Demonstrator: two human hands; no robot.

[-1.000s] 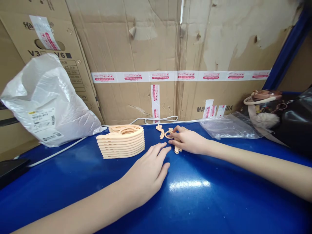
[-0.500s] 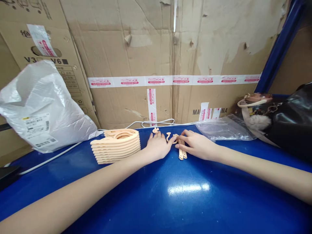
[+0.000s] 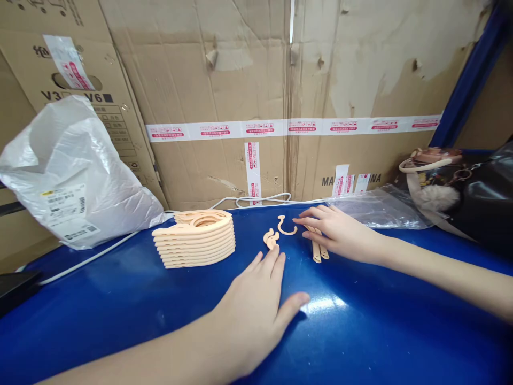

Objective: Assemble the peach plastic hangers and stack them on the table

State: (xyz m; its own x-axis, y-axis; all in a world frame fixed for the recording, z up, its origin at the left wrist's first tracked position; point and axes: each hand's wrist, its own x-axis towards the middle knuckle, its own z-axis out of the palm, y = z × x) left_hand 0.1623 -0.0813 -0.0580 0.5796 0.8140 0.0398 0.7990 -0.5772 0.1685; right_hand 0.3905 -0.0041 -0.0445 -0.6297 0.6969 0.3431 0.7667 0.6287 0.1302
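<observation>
My left hand lies spread, palm down, with its fingertips at a small cluster of peach plastic pieces. A single peach hook lies behind them on the blue table. To the right, my right hand rests with fingers extended over peach plastic bars, whose near ends show beneath it. Left of the hands stands a neat stack of peach hanger-shaped parts, which neither hand touches.
A white plastic package sits at the left. Behind are cardboard sheets and a white cable. Clear plastic wrap and a black bag lie at the right, and a dark object at the left edge.
My left hand has come back toward me, and the small pieces now lie nearer. The single hook is uncovered. My right hand and the bars have shifted right.
</observation>
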